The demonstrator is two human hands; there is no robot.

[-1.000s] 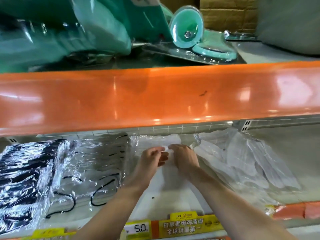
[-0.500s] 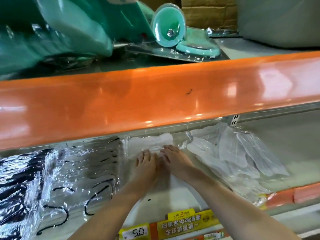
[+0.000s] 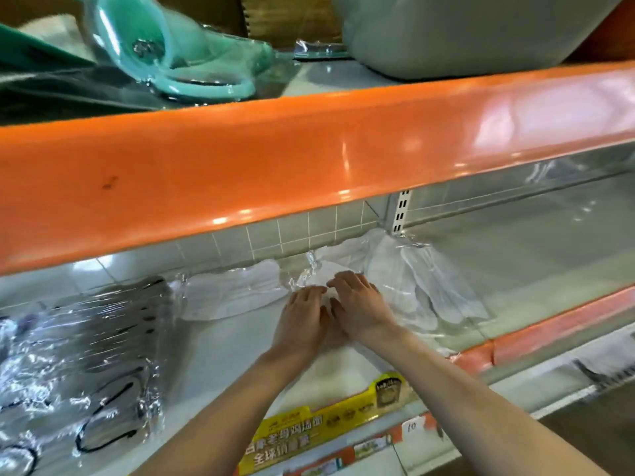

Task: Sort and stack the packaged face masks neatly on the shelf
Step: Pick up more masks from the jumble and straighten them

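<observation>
Both hands lie side by side on the white shelf, under the orange beam of the level above. The left hand lies palm down with fingers nearly straight, their tips on the crinkled clear wrap of a pack of white masks. The right hand is palm down too, fingers spread and slightly bent, pressing the same wrap; neither hand is plainly curled round anything.

That pack sits toward the back of the shelf, against the tiled rear wall, and its outline is partly hidden by the hands. To its left lies another pack of white masks, long axis running left to right along the shelf, just beside the left hand. To the right, a fanned pile of white masks in loose wrap has its long axes pointing from the back wall toward the front edge, slanting rightward.

Farther left lie packs of black masks in shiny wrap, ear loops toward the front. A yellow price strip runs along the shelf's front edge.
</observation>
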